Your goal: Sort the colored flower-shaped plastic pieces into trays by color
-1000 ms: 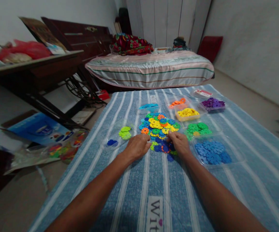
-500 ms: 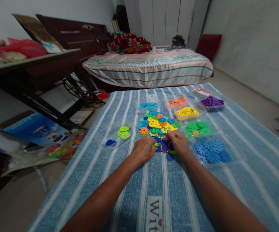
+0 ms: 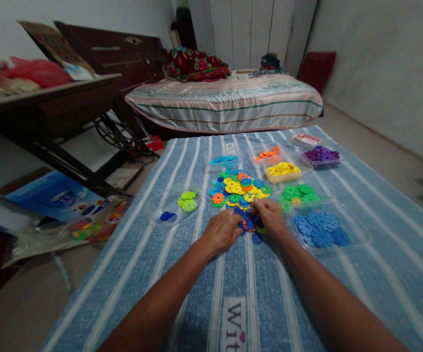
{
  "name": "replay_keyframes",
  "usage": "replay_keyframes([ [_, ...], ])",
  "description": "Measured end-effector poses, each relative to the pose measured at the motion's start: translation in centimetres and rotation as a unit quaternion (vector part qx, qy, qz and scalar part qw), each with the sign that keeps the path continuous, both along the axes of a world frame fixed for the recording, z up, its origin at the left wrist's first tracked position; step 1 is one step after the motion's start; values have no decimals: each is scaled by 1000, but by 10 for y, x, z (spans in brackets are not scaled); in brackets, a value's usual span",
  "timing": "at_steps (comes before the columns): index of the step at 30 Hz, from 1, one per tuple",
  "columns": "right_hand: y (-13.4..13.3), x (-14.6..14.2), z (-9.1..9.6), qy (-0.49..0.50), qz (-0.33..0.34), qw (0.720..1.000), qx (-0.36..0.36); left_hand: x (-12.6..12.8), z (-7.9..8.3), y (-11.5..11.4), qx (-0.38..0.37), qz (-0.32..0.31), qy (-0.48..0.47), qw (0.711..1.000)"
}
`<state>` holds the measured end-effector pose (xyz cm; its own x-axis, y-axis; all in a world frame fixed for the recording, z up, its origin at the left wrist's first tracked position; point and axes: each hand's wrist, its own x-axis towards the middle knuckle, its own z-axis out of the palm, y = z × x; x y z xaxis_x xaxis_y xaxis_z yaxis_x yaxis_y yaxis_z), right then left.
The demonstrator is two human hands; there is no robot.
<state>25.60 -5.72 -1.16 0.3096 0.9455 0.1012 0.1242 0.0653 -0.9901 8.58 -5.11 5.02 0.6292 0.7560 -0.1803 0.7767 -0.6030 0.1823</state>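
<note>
A mixed pile of notched plastic discs in yellow, blue, green and orange lies on the striped cloth. My left hand is at the pile's near left edge, fingers curled together by some dark blue discs. What it grips, if anything, is hidden. My right hand rests at the near right edge of the pile, thumb and fingertips pinched beside a yellow disc. Whether a disc is between them I cannot make out. Close to its right are a tub of green discs and a tub of blue discs.
Left of the pile, a clear tray holds lime and dark blue discs. Behind are tubs of light blue, orange, yellow and purple discs. A bed stands beyond the striped cloth.
My left hand has shifted slightly right, closer to the dark blue discs and my right hand. The right hand has stayed nearly in place.
</note>
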Motion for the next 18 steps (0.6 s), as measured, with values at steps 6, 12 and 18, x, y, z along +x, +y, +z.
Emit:
replay_keyframes([
  [6, 0, 0, -1, 4, 0, 1000, 0, 1, 0, -5, 0, -10, 2, 1000],
  [12, 0, -1, -1, 12, -2, 1000, -2, 3, 2, -4, -5, -13, 20, 1000],
  [18, 0, 0, -1, 9, 0, 1000, -4, 13, 13, 0, -29, -12, 33, 999],
])
